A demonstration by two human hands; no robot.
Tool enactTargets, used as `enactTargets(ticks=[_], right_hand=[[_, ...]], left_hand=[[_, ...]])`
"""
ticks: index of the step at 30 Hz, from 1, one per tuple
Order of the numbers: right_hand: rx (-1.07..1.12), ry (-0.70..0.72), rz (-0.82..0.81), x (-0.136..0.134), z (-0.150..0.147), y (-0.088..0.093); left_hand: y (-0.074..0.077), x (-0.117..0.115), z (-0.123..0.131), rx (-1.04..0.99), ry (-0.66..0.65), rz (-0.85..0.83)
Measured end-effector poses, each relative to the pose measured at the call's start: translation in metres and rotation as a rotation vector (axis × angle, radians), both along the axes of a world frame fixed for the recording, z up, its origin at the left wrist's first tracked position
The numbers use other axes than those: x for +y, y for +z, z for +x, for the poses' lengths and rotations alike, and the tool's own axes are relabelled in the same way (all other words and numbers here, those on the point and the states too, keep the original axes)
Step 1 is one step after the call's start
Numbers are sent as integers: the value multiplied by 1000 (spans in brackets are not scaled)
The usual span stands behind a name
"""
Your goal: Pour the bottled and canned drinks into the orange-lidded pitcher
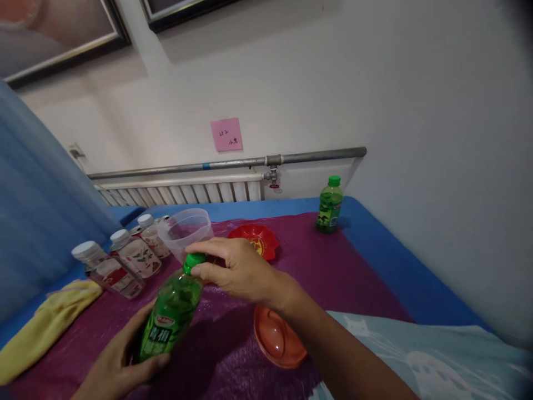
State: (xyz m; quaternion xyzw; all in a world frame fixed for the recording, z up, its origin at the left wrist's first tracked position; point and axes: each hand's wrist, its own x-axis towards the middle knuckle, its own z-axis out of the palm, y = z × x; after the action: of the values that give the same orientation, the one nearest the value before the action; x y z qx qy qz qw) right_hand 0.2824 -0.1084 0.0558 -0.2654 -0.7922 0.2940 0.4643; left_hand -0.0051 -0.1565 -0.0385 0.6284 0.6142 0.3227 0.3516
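Observation:
A green bottle point(172, 308) with a green cap leans to the right at the lower left centre. Around its lower part, my left hand point(125, 355) is wrapped, thumb across the label. The fingers and thumb of my right hand point(239, 272) hold the bottle's green cap point(192, 261). Just behind the cap stands a clear plastic tub point(185, 229). A red scalloped dish point(266, 241) sits beyond my right hand, partly hidden by it. Below my right wrist is an orange-red bowl point(277, 339), partly covered by the forearm.
Several white-capped bottles point(139, 255) stand at the left, near a yellow cloth point(52, 322). Another green bottle point(330, 205) stands at the back right. Purple sheeting point(333, 266) covers the blue table point(387, 261). A patterned light-blue cloth point(400, 350) lies front right.

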Motion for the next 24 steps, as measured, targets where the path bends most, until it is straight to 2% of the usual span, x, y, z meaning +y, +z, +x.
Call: enactTargets(ticks=[3,6,14,19,24], right_hand=[[-60,17,79,-6,-9,-1],[-86,13,159,-12,-17,-1],[-79,47,221,-18,-32,-9],[23,-74,255,-8,-25,-11],[51,-286,266,6,2,-4]], left_hand=[[12,-4,25,-44,1,-60],[18,-5,37,-122,-3,-56],[9,-6,28,-228,42,-29],[11,-3,10,-293,211,82],[18,4,-37,-257,445,237]])
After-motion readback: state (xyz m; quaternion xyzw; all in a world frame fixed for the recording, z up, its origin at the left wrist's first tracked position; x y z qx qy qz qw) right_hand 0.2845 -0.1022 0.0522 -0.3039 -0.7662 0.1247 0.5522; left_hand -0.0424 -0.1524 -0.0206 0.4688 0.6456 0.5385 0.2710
